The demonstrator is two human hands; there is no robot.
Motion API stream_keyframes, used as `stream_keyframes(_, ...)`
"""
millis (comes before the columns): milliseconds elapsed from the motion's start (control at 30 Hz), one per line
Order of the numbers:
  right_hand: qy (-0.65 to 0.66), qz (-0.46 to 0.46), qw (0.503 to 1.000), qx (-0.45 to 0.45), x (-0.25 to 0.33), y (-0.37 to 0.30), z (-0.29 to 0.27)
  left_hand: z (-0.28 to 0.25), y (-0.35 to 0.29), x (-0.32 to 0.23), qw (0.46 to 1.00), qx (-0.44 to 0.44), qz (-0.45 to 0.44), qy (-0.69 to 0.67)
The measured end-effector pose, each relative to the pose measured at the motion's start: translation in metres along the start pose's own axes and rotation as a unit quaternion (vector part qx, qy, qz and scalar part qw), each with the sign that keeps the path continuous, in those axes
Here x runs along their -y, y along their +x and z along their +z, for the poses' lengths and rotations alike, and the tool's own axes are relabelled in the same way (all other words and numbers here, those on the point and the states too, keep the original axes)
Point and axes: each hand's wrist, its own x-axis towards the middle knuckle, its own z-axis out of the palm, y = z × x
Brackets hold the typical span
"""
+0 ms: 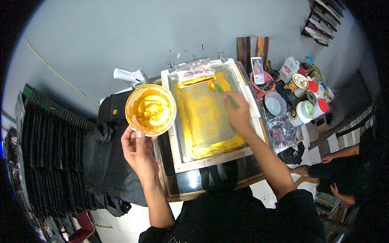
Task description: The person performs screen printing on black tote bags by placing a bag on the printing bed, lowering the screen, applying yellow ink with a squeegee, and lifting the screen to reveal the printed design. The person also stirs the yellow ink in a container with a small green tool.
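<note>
My left hand (pixel 137 152) grips a round tub (pixel 172 108) from below, thumb on its near side, tilted so its opening faces me. Glossy yellow ink (pixel 152 110) coats the tub inside. My right hand (pixel 240 111) is closed round the green handle of a spoon (pixel 219 88). Yellow ink covers the spoon's head, which is over the far part of a screen printing frame (pixel 210 161). Thick yellow ink lies along the edges of its mesh (pixel 198 117). A paint-stained squeegee (pixel 195 69) rests across the frame's far end, ink along its near edge.
Black fabric pieces (pixel 117 150) lie left of the frame, beside a tall black stack (pixel 52 150). A white roll (pixel 123 75) stands behind. On the right are a phone (pixel 257 69), a bowl (pixel 275 103) and several ink tubs (pixel 304 110). Another person (pixel 340 170) is at far right.
</note>
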Motion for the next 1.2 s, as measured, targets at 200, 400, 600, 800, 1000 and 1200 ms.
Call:
stream_keyframes(200,-0.228,-0.198,0.926,0.228,0.01,-0.032,0.073,-0.007,-0.006,-0.009,1.0,-0.021,0.007,0.01)
stream_keyframes(400,-0.216,-0.217,0.906,0.293,0.032,-0.028,0.073,-0.011,-0.008,-0.012,0.999,-0.016,0.013,0.03)
stream_keyframes(600,-0.035,-0.174,0.969,0.17,0.036,-0.027,0.03,-0.006,-0.011,-0.012,0.999,0.001,0.003,0.041)
stream_keyframes(800,0.278,0.234,0.93,-0.06,0.005,-0.023,0.044,0.001,-0.014,-0.008,0.998,0.021,0.0,0.052)
stream_keyframes(1000,0.389,0.315,0.861,-0.093,0.005,-0.04,-0.01,0.012,-0.017,0.004,0.996,0.063,0.002,0.059)
stream_keyframes(1200,0.417,0.189,0.877,-0.149,0.081,-0.035,-0.166,0.061,-0.037,0.025,0.987,0.125,-0.011,0.103)
